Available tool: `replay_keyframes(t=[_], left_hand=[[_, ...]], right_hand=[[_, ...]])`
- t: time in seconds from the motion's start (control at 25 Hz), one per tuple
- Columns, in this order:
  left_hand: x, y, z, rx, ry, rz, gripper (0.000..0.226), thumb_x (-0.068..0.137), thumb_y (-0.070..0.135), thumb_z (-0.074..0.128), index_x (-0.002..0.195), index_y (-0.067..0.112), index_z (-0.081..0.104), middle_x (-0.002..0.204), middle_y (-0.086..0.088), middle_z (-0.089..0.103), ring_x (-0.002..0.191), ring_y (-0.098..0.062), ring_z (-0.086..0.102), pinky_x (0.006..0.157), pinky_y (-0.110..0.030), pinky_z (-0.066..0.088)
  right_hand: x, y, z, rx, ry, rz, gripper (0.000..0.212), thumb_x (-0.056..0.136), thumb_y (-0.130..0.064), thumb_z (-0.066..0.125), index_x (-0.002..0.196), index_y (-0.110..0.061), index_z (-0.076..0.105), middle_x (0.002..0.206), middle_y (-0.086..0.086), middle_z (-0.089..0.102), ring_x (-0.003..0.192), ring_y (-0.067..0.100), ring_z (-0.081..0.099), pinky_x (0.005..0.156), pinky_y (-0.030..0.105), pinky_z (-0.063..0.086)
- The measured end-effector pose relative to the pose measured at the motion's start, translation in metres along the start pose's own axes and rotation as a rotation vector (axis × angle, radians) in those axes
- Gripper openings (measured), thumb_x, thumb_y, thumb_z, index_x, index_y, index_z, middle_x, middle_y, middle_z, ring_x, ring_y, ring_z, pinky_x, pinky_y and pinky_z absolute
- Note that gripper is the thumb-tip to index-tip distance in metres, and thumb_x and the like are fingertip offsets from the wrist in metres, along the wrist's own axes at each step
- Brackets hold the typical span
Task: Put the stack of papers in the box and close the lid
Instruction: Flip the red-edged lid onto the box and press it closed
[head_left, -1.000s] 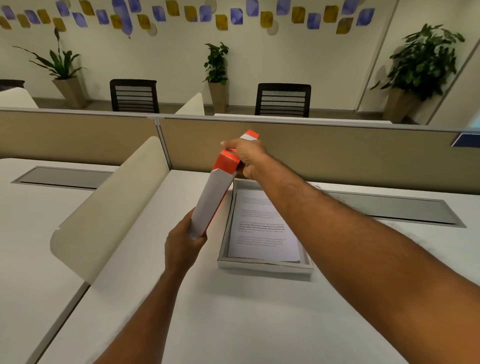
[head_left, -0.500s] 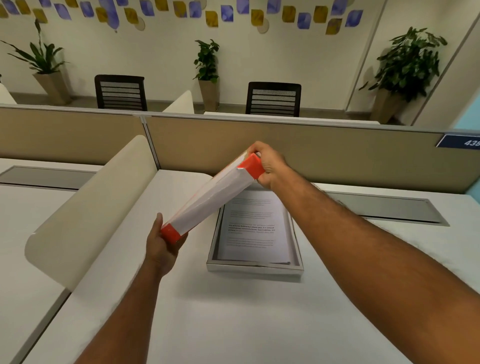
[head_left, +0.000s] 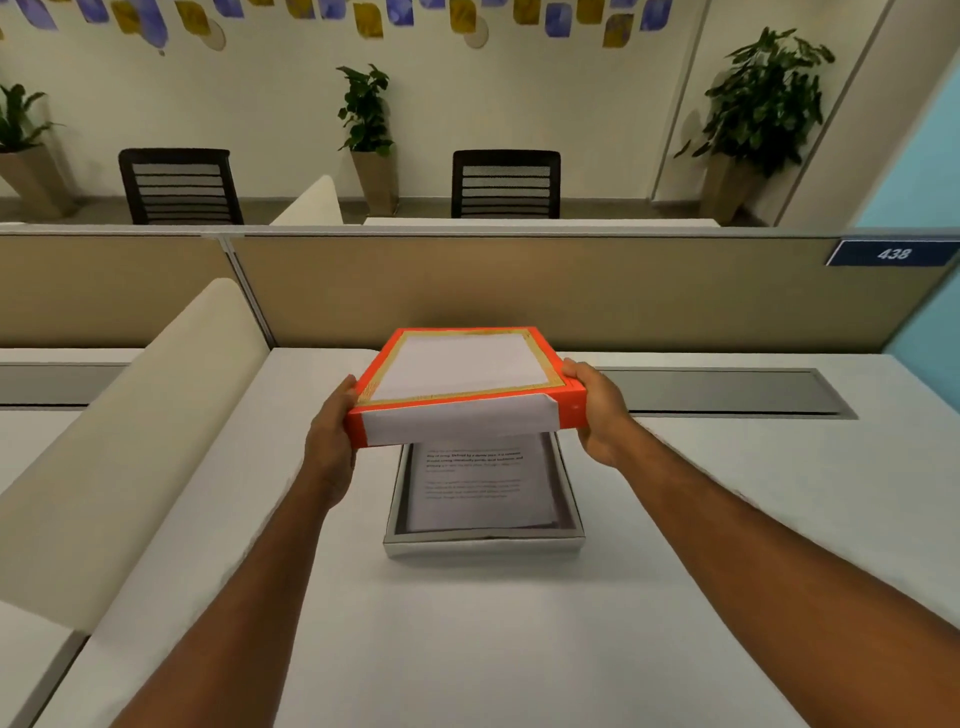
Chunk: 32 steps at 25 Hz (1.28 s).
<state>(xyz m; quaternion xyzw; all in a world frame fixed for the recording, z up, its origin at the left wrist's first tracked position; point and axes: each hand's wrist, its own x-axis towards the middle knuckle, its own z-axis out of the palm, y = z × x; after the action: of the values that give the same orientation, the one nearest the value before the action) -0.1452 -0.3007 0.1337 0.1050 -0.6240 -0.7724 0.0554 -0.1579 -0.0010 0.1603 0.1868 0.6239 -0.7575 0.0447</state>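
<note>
An orange lid (head_left: 460, 382) with a white top panel hangs level in the air above the far half of the open box (head_left: 483, 544). My left hand (head_left: 330, 441) grips the lid's left side and my right hand (head_left: 597, 415) grips its right side. The box is a shallow grey tray on the white desk. A stack of printed papers (head_left: 480, 488) lies flat inside it. The lid hides the far part of the box and the papers.
A cream curved divider (head_left: 130, 431) stands to the left of the box. A tan partition wall (head_left: 519, 291) runs along the desk's back edge, with a grey cable slot (head_left: 727, 392) at the right. Chairs and potted plants stand beyond.
The lid has swung from standing steeply on edge at the box's left to lying flat over the box. My left hand moved up to its left side, my right hand to its right side.
</note>
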Motion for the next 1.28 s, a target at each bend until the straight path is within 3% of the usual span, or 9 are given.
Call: replay_keyframes(t=[0.08, 0.2, 0.28, 0.4, 0.56, 0.8, 0.96, 1.12, 1.28], left_hand=[[0.006, -0.004, 0.011, 0.083, -0.019, 0.003, 0.027, 0.097, 0.038, 0.041, 0.117, 0.03, 0.058, 0.104, 0.011, 0.067, 0.094, -0.016, 0.067, 0.078, -0.028, 0.056], [0.006, -0.006, 0.017, 0.16, -0.055, 0.043, 0.025, 0.09, 0.043, 0.039, 0.097, 0.042, 0.063, 0.084, 0.02, 0.069, 0.082, -0.008, 0.07, 0.066, -0.019, 0.056], [0.004, -0.014, 0.018, 0.204, -0.073, 0.045, 0.027, 0.087, 0.046, 0.038, 0.086, 0.042, 0.064, 0.08, 0.016, 0.071, 0.078, -0.01, 0.071, 0.062, -0.019, 0.055], [-0.001, -0.037, 0.013, 0.235, -0.063, 0.006, 0.026, 0.097, 0.042, 0.036, 0.098, 0.031, 0.059, 0.095, 0.004, 0.07, 0.086, -0.019, 0.07, 0.072, -0.03, 0.057], [-0.016, -0.063, 0.002, 0.289, -0.109, -0.034, 0.029, 0.104, 0.033, 0.029, 0.114, 0.031, 0.056, 0.107, 0.004, 0.067, 0.091, -0.015, 0.068, 0.068, -0.021, 0.056], [-0.037, -0.097, -0.017, 0.324, -0.221, -0.07, 0.044, 0.104, 0.033, 0.028, 0.145, 0.022, 0.04, 0.132, 0.0, 0.059, 0.115, -0.022, 0.062, 0.085, -0.029, 0.057], [-0.048, -0.117, -0.025, 0.408, -0.227, -0.053, 0.047, 0.104, 0.036, 0.028, 0.149, 0.028, 0.032, 0.14, 0.005, 0.052, 0.121, -0.017, 0.057, 0.093, -0.029, 0.052], [-0.055, -0.134, -0.026, 0.503, -0.169, -0.058, 0.051, 0.101, 0.042, 0.032, 0.15, 0.031, 0.029, 0.144, 0.005, 0.048, 0.122, -0.017, 0.053, 0.1, -0.036, 0.046], [-0.059, -0.141, -0.029, 0.569, -0.15, -0.04, 0.056, 0.098, 0.045, 0.039, 0.151, 0.028, 0.029, 0.146, 0.002, 0.047, 0.126, -0.022, 0.052, 0.105, -0.044, 0.046]], right_hand=[[0.006, 0.009, -0.008, -0.018, 0.015, 0.009, 0.018, 0.094, -0.037, 0.049, 0.094, -0.027, 0.063, 0.096, 0.003, 0.073, 0.088, 0.02, 0.068, 0.086, 0.035, 0.053], [0.011, 0.021, -0.015, -0.017, 0.012, 0.025, 0.016, 0.096, -0.038, 0.048, 0.097, -0.03, 0.061, 0.097, 0.001, 0.072, 0.088, 0.02, 0.07, 0.082, 0.034, 0.056], [0.016, 0.029, -0.021, -0.019, 0.016, 0.049, 0.019, 0.095, -0.038, 0.049, 0.105, -0.028, 0.061, 0.099, 0.001, 0.072, 0.092, 0.022, 0.069, 0.084, 0.036, 0.056], [0.019, 0.043, -0.028, -0.021, 0.015, 0.081, 0.024, 0.095, -0.037, 0.05, 0.115, -0.028, 0.059, 0.106, 0.004, 0.071, 0.099, 0.027, 0.068, 0.093, 0.042, 0.054], [0.014, 0.065, -0.038, -0.041, -0.045, 0.118, 0.015, 0.096, -0.031, 0.048, 0.103, -0.037, 0.06, 0.103, -0.002, 0.071, 0.091, 0.023, 0.07, 0.079, 0.038, 0.058], [0.005, 0.095, -0.045, -0.198, -0.139, 0.104, 0.042, 0.098, -0.024, 0.045, 0.139, -0.03, 0.04, 0.12, -0.003, 0.062, 0.097, 0.022, 0.066, 0.061, 0.025, 0.056], [0.002, 0.116, -0.045, -0.321, -0.139, 0.091, 0.057, 0.097, -0.024, 0.049, 0.149, -0.028, 0.026, 0.138, 0.0, 0.051, 0.108, 0.022, 0.06, 0.075, 0.029, 0.055], [0.003, 0.128, -0.047, -0.403, -0.12, 0.04, 0.067, 0.095, -0.026, 0.055, 0.151, -0.028, 0.019, 0.14, 0.001, 0.048, 0.101, 0.016, 0.061, 0.069, 0.025, 0.056], [0.005, 0.139, -0.051, -0.46, -0.121, -0.01, 0.071, 0.094, -0.03, 0.056, 0.152, -0.028, 0.015, 0.145, 0.004, 0.045, 0.111, 0.023, 0.06, 0.078, 0.03, 0.059]])
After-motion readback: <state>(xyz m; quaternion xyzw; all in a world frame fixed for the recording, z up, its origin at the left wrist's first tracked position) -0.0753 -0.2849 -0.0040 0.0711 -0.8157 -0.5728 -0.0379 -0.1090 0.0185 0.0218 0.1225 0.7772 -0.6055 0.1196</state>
